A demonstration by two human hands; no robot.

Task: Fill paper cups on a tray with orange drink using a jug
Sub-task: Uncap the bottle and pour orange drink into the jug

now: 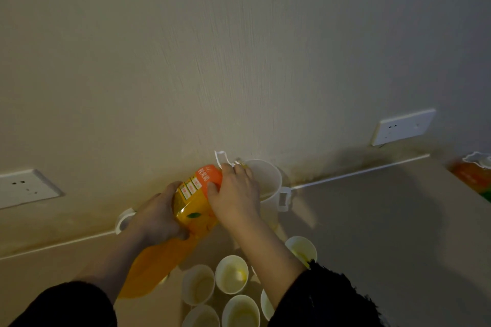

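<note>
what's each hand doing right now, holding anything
left hand: closed round the middle of the tilted orange drink bottle
right hand: closed round the same bottle's neck end, next to the white jug

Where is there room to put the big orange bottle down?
Widest bare counter: right of the white jug, before the second orange bottle at the right edge. Another bare strip lies left of the left sleeve, below the wall socket. The middle is crowded: paper cups cluster under the right forearm and the held orange drink bottle.
</note>
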